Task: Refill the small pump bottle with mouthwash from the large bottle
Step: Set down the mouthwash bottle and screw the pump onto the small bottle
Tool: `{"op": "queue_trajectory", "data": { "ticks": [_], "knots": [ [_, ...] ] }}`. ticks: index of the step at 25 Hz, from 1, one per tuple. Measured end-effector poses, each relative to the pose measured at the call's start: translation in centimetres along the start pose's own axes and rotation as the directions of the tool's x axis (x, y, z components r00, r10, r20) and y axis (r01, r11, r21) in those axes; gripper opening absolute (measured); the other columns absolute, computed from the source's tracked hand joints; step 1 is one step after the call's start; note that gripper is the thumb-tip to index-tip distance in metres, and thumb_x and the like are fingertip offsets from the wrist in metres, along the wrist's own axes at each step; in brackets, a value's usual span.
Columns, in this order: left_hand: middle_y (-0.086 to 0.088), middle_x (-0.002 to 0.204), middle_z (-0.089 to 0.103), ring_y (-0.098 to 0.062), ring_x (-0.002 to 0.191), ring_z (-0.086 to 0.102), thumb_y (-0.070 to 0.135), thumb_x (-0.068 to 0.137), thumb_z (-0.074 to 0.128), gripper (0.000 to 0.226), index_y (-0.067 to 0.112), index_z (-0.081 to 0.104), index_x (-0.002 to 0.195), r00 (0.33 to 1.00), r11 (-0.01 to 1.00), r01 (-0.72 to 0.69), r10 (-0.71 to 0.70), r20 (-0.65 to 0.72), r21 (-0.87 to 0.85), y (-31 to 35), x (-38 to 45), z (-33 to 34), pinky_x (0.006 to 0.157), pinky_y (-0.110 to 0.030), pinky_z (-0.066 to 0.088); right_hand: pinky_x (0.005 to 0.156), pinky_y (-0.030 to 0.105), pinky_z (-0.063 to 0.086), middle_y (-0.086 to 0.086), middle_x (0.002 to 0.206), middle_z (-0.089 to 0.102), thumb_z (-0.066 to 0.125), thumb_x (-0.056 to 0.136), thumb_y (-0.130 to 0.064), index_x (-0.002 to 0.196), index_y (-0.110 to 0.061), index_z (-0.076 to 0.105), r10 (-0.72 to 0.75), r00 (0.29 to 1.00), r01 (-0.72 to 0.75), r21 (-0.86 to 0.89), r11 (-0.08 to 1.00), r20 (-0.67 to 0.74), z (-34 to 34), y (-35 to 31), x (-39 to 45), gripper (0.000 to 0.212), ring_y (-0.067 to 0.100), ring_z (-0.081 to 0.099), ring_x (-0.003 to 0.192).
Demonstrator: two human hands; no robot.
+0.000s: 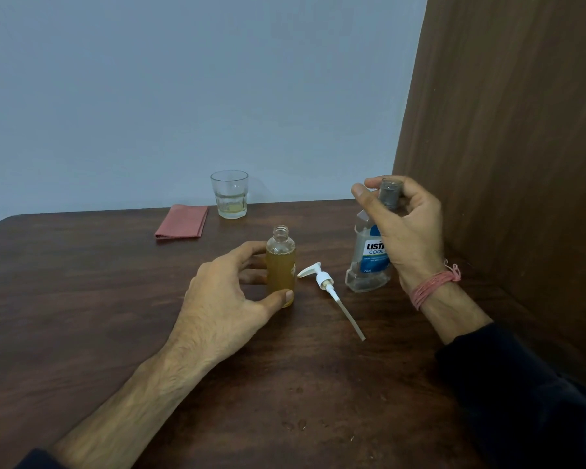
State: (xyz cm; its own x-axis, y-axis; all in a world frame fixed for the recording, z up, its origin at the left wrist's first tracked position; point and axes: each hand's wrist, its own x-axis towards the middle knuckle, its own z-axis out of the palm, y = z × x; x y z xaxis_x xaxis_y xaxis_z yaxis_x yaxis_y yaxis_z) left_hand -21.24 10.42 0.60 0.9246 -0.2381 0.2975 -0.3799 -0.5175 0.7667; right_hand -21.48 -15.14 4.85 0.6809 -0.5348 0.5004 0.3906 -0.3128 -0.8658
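The small clear bottle (pixel 280 265) stands upright on the dark wooden table (pixel 115 299), its neck uncapped, holding yellowish liquid up to its shoulder. My left hand (pixel 227 292) grips it by the lower body with thumb and fingers. Its white pump head (pixel 325 282) with the long dip tube lies on the table just right of it. The large mouthwash bottle (pixel 369 262), clear with a blue label, stands further right. My right hand (pixel 403 228) is above it and its fingers grip the bottle's clear cap (pixel 390 191) at the top.
A drinking glass (pixel 230 194) with a little yellowish liquid stands at the table's back edge. A folded pink cloth (pixel 181 221) lies left of it. A brown wooden panel (pixel 521 147) walls off the right side. Small droplets (pixel 295 424) dot the table near me.
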Motion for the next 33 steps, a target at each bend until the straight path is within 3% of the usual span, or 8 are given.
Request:
{"op": "queue_trajectory", "data": {
  "ticks": [7, 13, 16, 18, 21, 25, 29, 33],
  "knots": [
    [0.027, 0.119, 0.083, 0.008, 0.108, 0.079, 0.039, 0.079, 0.104, 0.068, 0.047, 0.072, 0.139, 1.000, 1.000, 0.006, -0.006, 0.003, 0.004, 0.1, 0.0, 0.0, 0.115, -0.045, 0.060, 0.100, 0.033, 0.059, -0.008, 0.131, 0.064, 0.089, 0.083, -0.052, 0.138, -0.024, 0.061, -0.142, 0.983, 0.128, -0.130, 0.983, -0.113, -0.2, -0.8, -0.2, 0.067, 0.006, 0.064, 0.119],
    [0.030, 0.119, 0.082, 0.010, 0.108, 0.079, 0.039, 0.080, 0.103, 0.067, 0.048, 0.071, 0.138, 1.000, 1.000, 0.003, -0.003, 0.006, 0.014, 0.0, 0.0, -0.1, 0.114, -0.044, 0.061, 0.094, 0.037, 0.051, 0.007, 0.119, 0.062, 0.086, 0.091, -0.031, 0.123, -0.010, 0.071, -0.647, 0.752, 0.558, -0.403, 0.725, -0.123, -0.1, -2.2, -1.8, 0.040, 0.016, 0.055, 0.113],
    [0.031, 0.119, 0.081, 0.011, 0.110, 0.078, 0.041, 0.080, 0.102, 0.065, 0.048, 0.071, 0.136, 1.000, 0.999, 0.001, -0.001, -0.006, 0.039, 0.1, -0.1, -0.1, 0.113, -0.044, 0.062, 0.080, 0.039, 0.051, 0.011, 0.104, 0.065, 0.086, 0.092, -0.021, 0.111, -0.005, 0.076, -0.776, 0.630, 0.690, -0.425, 0.586, -0.046, 0.3, -2.8, -2.5, 0.027, 0.010, 0.050, 0.101],
    [0.032, 0.119, 0.080, 0.011, 0.111, 0.076, 0.045, 0.080, 0.102, 0.064, 0.050, 0.071, 0.135, 1.000, 0.997, 0.008, -0.007, -0.024, 0.071, 0.3, -0.1, -0.2, 0.114, -0.044, 0.061, 0.071, 0.037, 0.051, 0.009, 0.092, 0.066, 0.084, 0.093, -0.016, 0.106, -0.004, 0.075, -0.798, 0.602, 0.752, -0.360, 0.553, 0.032, 0.7, -3.1, -3.1, 0.020, 0.009, 0.054, 0.087],
    [0.031, 0.118, 0.080, 0.010, 0.112, 0.075, 0.047, 0.079, 0.102, 0.065, 0.049, 0.070, 0.135, 0.999, 0.995, 0.024, -0.019, -0.051, 0.097, 0.3, -0.1, -0.2, 0.112, -0.045, 0.062, 0.059, 0.030, 0.050, -0.001, 0.074, 0.061, 0.082, 0.096, -0.019, 0.104, -0.011, 0.075, -0.737, 0.647, 0.758, -0.266, 0.595, 0.194, 1.5, -3.4, -4.4, 0.012, 0.001, 0.051, 0.064],
    [0.028, 0.116, 0.080, 0.009, 0.109, 0.075, 0.046, 0.079, 0.102, 0.064, 0.046, 0.071, 0.135, 0.994, 0.992, 0.040, -0.027, -0.109, 0.122, 0.0, 0.0, -0.4, 0.111, -0.043, 0.063, 0.058, 0.035, 0.055, -0.013, 0.074, 0.058, 0.073, 0.100, -0.037, 0.104, -0.027, 0.069, -0.561, 0.722, 0.691, -0.441, 0.572, 0.404, 2.2, -3.6, -5.4, 0.011, 0.000, 0.050, 0.058],
    [0.030, 0.107, 0.079, 0.014, 0.096, 0.074, 0.048, 0.078, 0.100, 0.060, 0.048, 0.072, 0.131, 0.987, 0.989, 0.062, -0.040, -0.158, 0.137, -0.5, 0.2, -0.5, 0.099, -0.034, 0.065, 0.075, 0.043, 0.062, -0.013, 0.090, 0.059, 0.061, 0.105, -0.041, 0.110, -0.034, 0.059, -0.295, 0.751, 0.656, -0.619, 0.432, 0.591, 2.7, -3.8, -5.6, 0.009, 0.016, 0.066, 0.081],
    [0.032, 0.105, 0.079, 0.013, 0.095, 0.074, 0.046, 0.077, 0.098, 0.057, 0.050, 0.072, 0.127, 0.985, 0.993, 0.051, -0.032, -0.170, 0.105, -0.6, 0.0, -0.3, 0.097, -0.033, 0.066, 0.087, 0.045, 0.056, -0.007, 0.131, 0.052, 0.061, 0.105, -0.040, 0.141, -0.037, 0.052, -0.014, 0.760, 0.610, -0.706, 0.359, 0.650, 3.2, -3.5, -6.1, 0.036, 0.029, 0.068, 0.105]
  ]
}}
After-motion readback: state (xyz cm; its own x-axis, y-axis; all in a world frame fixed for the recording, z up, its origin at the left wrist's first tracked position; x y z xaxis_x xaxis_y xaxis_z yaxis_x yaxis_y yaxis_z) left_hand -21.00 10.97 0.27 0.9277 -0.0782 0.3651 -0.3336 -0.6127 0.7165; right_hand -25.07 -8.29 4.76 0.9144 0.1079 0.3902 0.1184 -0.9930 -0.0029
